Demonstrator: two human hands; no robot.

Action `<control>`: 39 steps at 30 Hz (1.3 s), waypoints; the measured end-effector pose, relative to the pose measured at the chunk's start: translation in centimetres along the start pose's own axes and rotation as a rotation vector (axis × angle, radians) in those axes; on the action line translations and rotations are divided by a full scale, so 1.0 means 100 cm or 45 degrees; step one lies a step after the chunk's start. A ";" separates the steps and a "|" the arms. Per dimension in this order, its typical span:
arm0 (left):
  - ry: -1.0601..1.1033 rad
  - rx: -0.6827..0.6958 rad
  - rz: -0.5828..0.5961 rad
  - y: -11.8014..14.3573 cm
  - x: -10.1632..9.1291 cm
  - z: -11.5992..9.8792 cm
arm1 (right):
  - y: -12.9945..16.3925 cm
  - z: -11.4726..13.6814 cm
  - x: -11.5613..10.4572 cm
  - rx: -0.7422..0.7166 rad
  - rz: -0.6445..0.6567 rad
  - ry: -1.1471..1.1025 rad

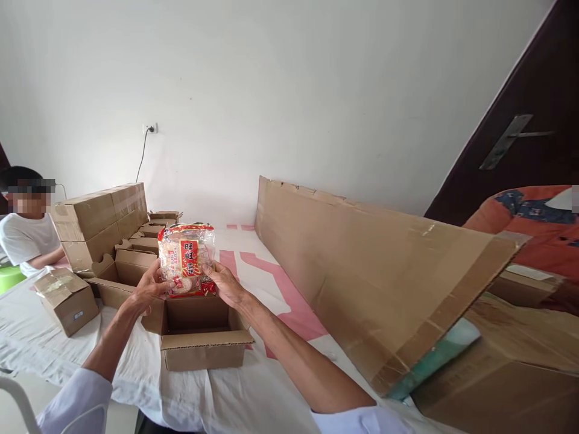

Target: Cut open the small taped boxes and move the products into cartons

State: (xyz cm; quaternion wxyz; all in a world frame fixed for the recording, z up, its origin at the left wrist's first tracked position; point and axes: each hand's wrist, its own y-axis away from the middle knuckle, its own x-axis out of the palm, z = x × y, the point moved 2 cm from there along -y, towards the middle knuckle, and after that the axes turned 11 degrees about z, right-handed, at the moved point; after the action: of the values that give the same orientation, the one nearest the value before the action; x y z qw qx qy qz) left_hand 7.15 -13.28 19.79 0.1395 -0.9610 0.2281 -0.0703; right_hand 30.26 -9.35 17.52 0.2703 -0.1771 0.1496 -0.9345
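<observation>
Surface: cloth-covered surface, white with pink patches (253,395); cloth drapes over the near-left edge.
Right limit: long brown cardboard panel (371,271), standing on edge, runs near to far, almost to the pale wall (316,90).
Left limit: row of open brown cardboard boxes (113,294) going far; taped brown carton stack (97,220) beside it. Small taped brown box (75,301) at near left.
Open room: strip between near box and panel; also overhead, up to the wall.
Near box: open-topped brown cardboard box (205,355), near flap folded outward, mouth up.
Packet: clear plastic snack packet with red-and-gold printing (187,256), held up at the far side of the near box's mouth, printed face toward near. Gap to rim: can't tell.
Left hand (149,288): fingers gripping packet's lower left side, thumb on front.
Right hand (226,284): fingers pinching right side, thumb on front, rest partly hidden behind.
Packet vs fingers: between both hands, touching both.
Far left: seated person in white top (29,235), beside carton stack.
</observation>
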 end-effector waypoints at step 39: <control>-0.033 0.089 0.044 -0.012 0.018 -0.004 | 0.010 0.006 -0.013 0.006 0.076 -0.031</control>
State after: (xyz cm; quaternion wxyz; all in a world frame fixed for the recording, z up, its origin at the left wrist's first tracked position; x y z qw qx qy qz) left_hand 9.16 -13.13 20.62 0.1770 -0.9523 0.2404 -0.0634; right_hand 31.98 -9.52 17.41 0.3004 -0.1832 0.1493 -0.9241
